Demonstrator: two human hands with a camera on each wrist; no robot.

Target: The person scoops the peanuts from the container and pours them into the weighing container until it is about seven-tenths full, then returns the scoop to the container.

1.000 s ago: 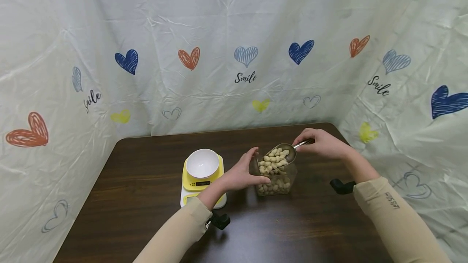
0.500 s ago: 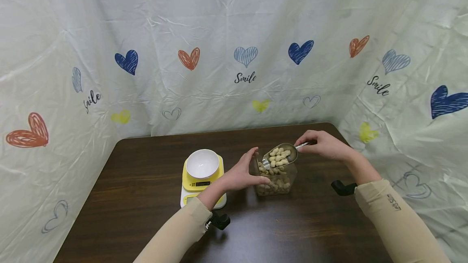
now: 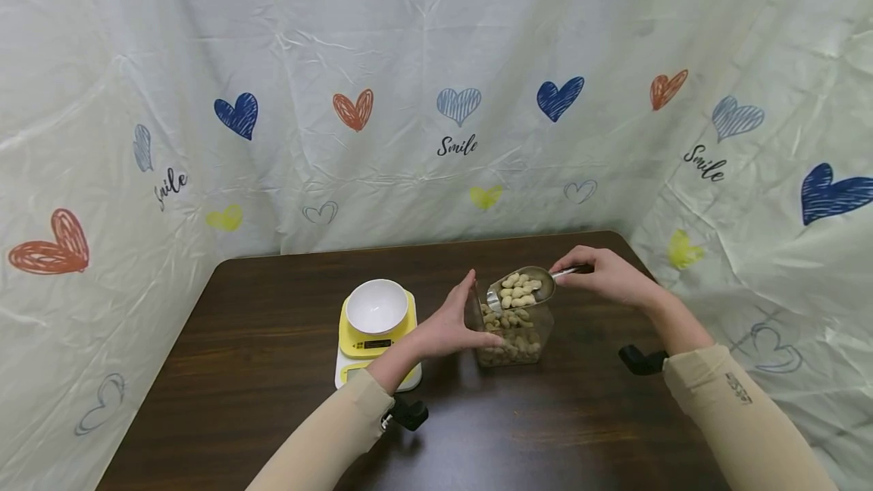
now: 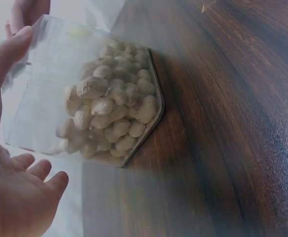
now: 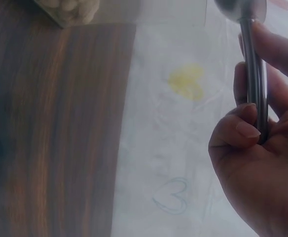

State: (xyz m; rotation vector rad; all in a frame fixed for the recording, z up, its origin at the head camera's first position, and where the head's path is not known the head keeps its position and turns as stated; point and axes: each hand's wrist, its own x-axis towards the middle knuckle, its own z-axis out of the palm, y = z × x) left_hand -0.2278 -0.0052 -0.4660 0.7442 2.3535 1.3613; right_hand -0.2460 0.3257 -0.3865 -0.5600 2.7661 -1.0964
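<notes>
A clear plastic container (image 3: 546,328) stands on the table, partly filled with peanuts (image 4: 114,98) in their shells. My left hand (image 3: 450,326) holds it from the left, thumb on the near side and fingers spread toward the far side. With its fingers wrapped round the handle, my right hand (image 3: 607,273) holds a metal scoop (image 3: 546,284). The scoop carries a small heap of peanuts and sits at the container's mouth, its lip pointing left. In the right wrist view, the scoop's handle (image 5: 254,74) lies between thumb and fingers.
Left of the container, a white bowl (image 3: 377,307) rests on a yellow and white kitchen scale (image 3: 346,362). The dark wooden table (image 3: 273,324) ends at the back against a white curtain (image 3: 395,195) printed with hearts.
Fewer peanuts lie in the scoop than a second ago, and its front lip now shows bare. The scoop has shifted very slightly. My left hand stays almost still on the container.
</notes>
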